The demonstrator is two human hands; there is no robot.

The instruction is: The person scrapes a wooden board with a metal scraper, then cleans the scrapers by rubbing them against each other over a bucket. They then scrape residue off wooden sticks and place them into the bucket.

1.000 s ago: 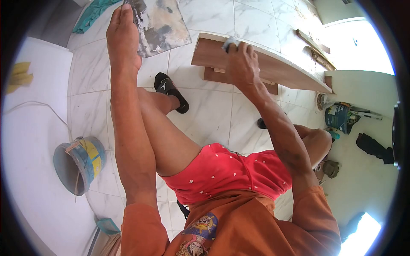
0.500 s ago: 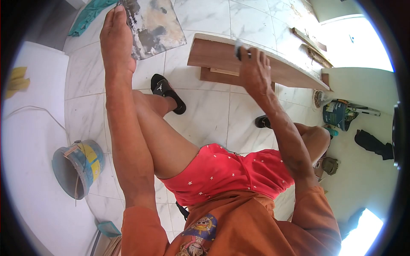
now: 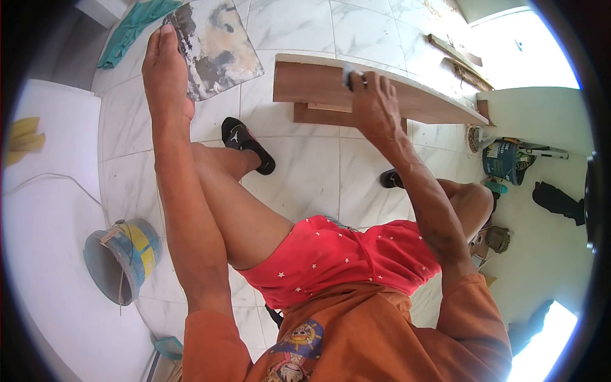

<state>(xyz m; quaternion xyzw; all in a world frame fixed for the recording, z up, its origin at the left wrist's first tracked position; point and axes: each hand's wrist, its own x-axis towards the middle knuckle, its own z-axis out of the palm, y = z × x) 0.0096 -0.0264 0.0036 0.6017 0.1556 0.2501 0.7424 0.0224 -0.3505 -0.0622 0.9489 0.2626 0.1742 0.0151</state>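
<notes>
My left hand [image 3: 167, 79] is closed on the edge of a flat mortar board [image 3: 219, 51], smeared with white and grey filler, at the upper left. My right hand [image 3: 377, 108] grips a small scraper [image 3: 349, 79] with a dark part and a pale end; the fingers hide most of it. This tool overlaps the near face and top edge of a long brown wooden panel [image 3: 305, 83], whose top edge is whitish.
A blue bucket [image 3: 105, 267] lies tilted at the left, beside a white surface. Teal cloth [image 3: 130, 35] rests on the tiled floor at the upper left. Wood strips [image 3: 468, 71] lie beyond the panel. Another bucket [image 3: 499, 160] and a black cloth [image 3: 557, 202] are at the right.
The mortar board and my left hand sit slightly lower and further left in view. My right hand with the scraper has shifted slightly left along the panel. Both grips are unchanged.
</notes>
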